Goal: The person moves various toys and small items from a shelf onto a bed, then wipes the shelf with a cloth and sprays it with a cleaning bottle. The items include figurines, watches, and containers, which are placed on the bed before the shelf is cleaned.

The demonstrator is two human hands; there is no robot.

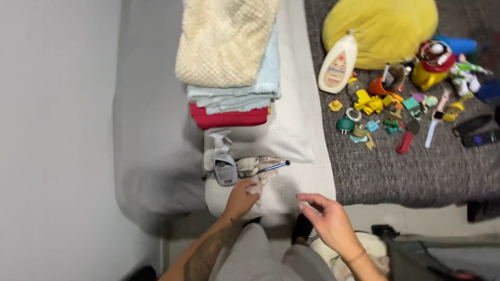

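Crumpled cloth (253, 167) on the pale bedding (291, 140) lies pinned under the left hand (240, 199), fingers curled onto it beside a pen (274, 166); the right hand (328, 218) hovers, fingers loosely spread, holding nothing.

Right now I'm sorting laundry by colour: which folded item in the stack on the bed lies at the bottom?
The red one. It lies under the pale blue folded pieces, and the cream waffle-textured blanket lies on top of the stack.

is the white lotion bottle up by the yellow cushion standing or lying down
Lying down. The white lotion bottle lies flat on the grey blanket, its label facing up and its cap against the yellow cushion.
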